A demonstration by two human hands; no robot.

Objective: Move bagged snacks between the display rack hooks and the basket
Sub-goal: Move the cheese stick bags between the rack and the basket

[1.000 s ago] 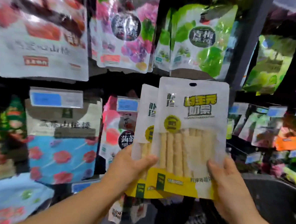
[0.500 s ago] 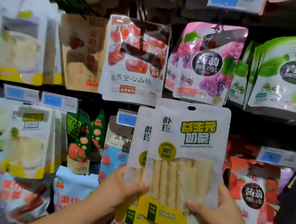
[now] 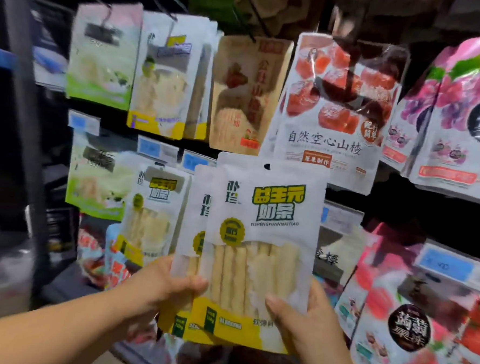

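Observation:
Both hands hold up two overlapping white-and-yellow bags of milk sticks (image 3: 263, 239) in front of the display rack. My left hand (image 3: 168, 284) grips their lower left edge, thumb across the front. My right hand (image 3: 306, 318) grips the lower right corner, thumb on the front bag. The rear bag (image 3: 196, 207) sticks out to the left behind the front one. Matching milk-stick bags (image 3: 152, 213) hang on a rack hook just left of the held pair. The basket is out of view.
Many snack bags hang in rows: red hawthorn bags (image 3: 336, 109) above the held pair, purple jelly bags (image 3: 456, 124) at the right, a brown bag (image 3: 244, 95) at top centre. Blue price tags (image 3: 444, 267) line the rails. A dark upright post (image 3: 18, 112) stands at the left.
The view has swung left and upward along the rack. The held bags have stayed in both hands and now sit beside the hanging matching bags on the left.

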